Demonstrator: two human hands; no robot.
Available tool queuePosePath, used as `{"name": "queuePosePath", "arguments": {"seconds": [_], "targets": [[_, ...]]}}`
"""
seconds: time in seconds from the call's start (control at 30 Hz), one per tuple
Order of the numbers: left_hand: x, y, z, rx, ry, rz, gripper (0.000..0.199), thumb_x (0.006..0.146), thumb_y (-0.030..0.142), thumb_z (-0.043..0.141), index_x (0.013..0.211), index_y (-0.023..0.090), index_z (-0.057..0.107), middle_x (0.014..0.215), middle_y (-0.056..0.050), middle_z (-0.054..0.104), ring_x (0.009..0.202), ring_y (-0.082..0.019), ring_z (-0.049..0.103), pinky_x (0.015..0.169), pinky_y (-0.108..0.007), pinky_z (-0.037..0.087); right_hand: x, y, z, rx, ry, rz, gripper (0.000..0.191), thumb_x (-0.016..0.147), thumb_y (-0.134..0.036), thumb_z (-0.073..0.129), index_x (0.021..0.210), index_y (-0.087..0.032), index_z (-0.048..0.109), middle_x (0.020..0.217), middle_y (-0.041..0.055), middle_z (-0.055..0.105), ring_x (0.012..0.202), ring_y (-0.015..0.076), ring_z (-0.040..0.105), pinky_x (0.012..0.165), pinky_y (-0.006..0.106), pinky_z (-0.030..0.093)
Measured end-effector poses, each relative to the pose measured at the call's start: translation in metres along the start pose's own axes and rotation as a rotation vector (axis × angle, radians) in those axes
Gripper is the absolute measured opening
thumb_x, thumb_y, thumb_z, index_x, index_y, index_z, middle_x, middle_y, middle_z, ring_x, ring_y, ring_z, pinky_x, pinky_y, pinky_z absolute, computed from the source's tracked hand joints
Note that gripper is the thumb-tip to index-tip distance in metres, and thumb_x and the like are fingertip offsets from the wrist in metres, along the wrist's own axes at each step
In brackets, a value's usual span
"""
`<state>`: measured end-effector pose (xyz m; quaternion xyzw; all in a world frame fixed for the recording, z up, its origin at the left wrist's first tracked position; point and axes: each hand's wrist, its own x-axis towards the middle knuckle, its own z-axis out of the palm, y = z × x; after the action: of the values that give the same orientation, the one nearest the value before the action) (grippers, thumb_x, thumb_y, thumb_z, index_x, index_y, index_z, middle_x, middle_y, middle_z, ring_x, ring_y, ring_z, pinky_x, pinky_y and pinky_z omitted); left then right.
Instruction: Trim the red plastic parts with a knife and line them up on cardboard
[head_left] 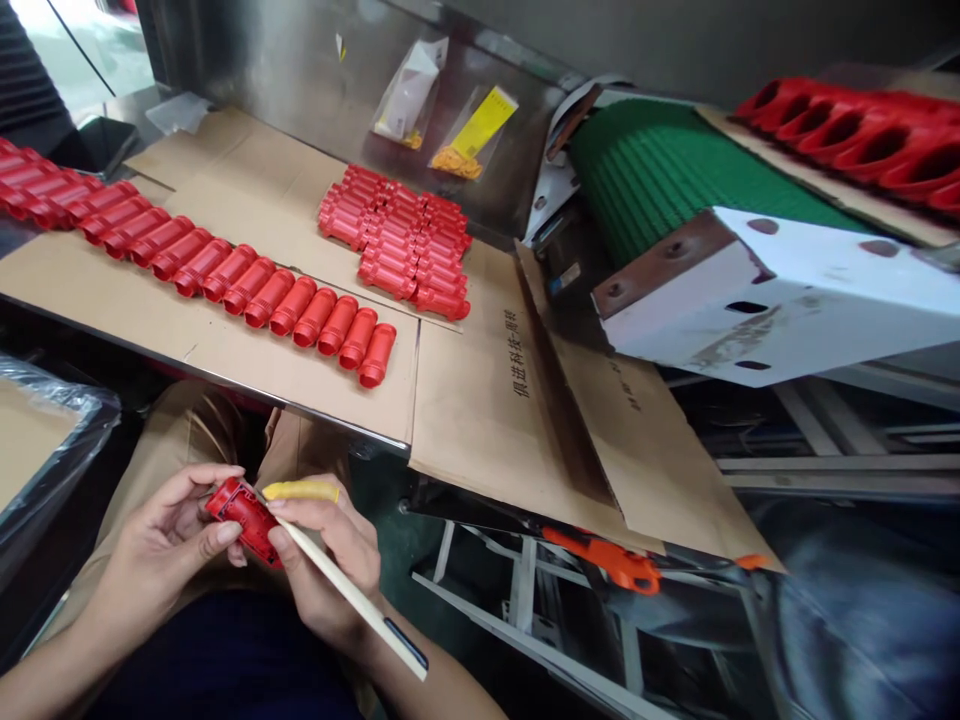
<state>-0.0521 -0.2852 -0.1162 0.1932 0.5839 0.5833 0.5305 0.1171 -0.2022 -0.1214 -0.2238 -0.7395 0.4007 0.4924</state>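
Note:
My left hand (pixel 176 530) grips a red plastic tube-shaped part (pixel 251 522) above my lap, fingers and thumb closed around its upper end. The part lies tilted, and its upward side shows recesses and edges. In my right hand (pixel 334 545) is a slim tool with a long cream handle (pixel 352 592) and a dark mark near its rear end. The tool's working tip is at the red part, too small to make out. A yellow finger cot (pixel 304 490) covers my right index finger. My right thumb is against the part's lower end.
On the cardboard-covered table (pixel 480 400) lie a long row of red tubes (pixel 262 290) and a block of red parts (pixel 405 240). Two plastic bags (pixel 472 130) lie behind. A green conveyor belt (pixel 660 170) carries more red parts (pixel 862 140). Orange-handled tool (pixel 607 560) below the table; lined bin (pixel 52 440) at left.

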Motion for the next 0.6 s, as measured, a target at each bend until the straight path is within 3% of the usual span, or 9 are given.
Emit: {"name": "queuePosePath", "arguments": {"seconds": [0.3,0.6], "targets": [[-0.002,-0.002,0.000,0.005,0.009,0.015,0.042,0.079,0.036,0.095,0.116,0.023,0.079,0.090,-0.003,0.080,0.069,-0.018,0.074,0.065,-0.029,0.065,0.001,-0.002,0.003,-0.019,-0.018,-0.038,0.020,0.105,-0.019,0.066,0.124,-0.022,0.074,0.108,0.0122,0.083,0.097,0.0254,0.079,0.083,0.041,0.068],[0.002,-0.018,-0.012,0.036,-0.078,0.068,0.041,0.082,0.032,0.092,0.120,0.024,0.077,0.091,-0.004,0.081,0.066,-0.018,0.074,0.062,-0.029,0.065,-0.001,-0.004,0.005,-0.014,-0.002,-0.006,0.024,0.102,-0.015,0.069,0.124,-0.022,0.074,0.108,0.0115,0.083,0.095,0.0244,0.078,0.082,0.040,0.066]]}}
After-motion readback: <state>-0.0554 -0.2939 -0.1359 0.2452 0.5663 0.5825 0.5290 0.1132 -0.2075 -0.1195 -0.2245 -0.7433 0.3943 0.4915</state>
